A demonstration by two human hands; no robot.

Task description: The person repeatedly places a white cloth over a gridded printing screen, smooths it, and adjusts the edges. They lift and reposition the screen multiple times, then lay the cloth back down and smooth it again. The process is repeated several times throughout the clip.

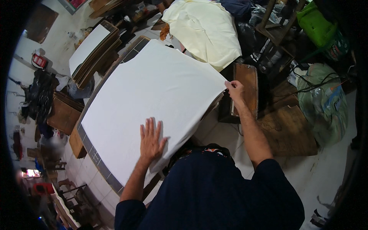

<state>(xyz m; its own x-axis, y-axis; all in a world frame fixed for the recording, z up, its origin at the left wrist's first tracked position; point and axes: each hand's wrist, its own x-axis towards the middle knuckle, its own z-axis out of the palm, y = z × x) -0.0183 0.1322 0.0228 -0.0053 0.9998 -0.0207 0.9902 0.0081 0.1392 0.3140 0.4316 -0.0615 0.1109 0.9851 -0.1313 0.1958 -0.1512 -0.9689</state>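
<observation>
A white cut fabric panel point(149, 88), shaped like a shirt body, lies spread over a board with a dark, marked border point(100, 161). My left hand point(151, 141) rests flat on the fabric near its close edge, fingers spread. At the panel's right corner, my right hand point(235, 90) pinches the cloth between thumb and fingers. Along the near side the fabric hangs a little over the edge. Whether more layers lie under the top one cannot be seen.
Cream cloth point(203, 30) is heaped beyond the panel. A wooden box point(245, 88) stands right of my right hand, with a wooden board point(287, 132) nearer me. Stacked boards point(100, 53) lean at the far left. A filled translucent sack point(322, 103) sits at the right.
</observation>
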